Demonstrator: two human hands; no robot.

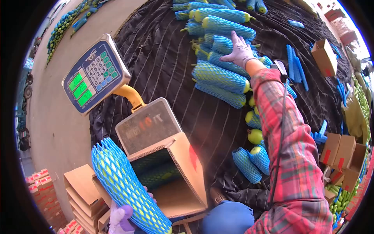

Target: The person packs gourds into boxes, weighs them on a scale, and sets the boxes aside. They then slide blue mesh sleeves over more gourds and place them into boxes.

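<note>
My left hand point(121, 219), in a light purple-and-white glove, grips a long green gourd in a blue foam net point(125, 183). This gourd is tilted beside an open cardboard box point(191, 167), inside which netted gourds point(159, 176) lie in shadow. My right hand point(240, 51), gloved too, stretches out over a pile of netted gourds point(220, 76) with its fingers spread. It appears to touch the gourds under it, though contact is hard to judge. The box sits against the metal platform point(149, 126) of a scale; its base is hidden.
The scale's keypad display point(95, 74) glows green on a yellow post point(130, 95). Black cloth point(156, 54) covers the ground. Folded cartons point(82, 187) stand lower left. Several loose gourds point(255, 136) lie beneath my right arm. Empty blue nets point(296, 66) and another box point(324, 58) are at right.
</note>
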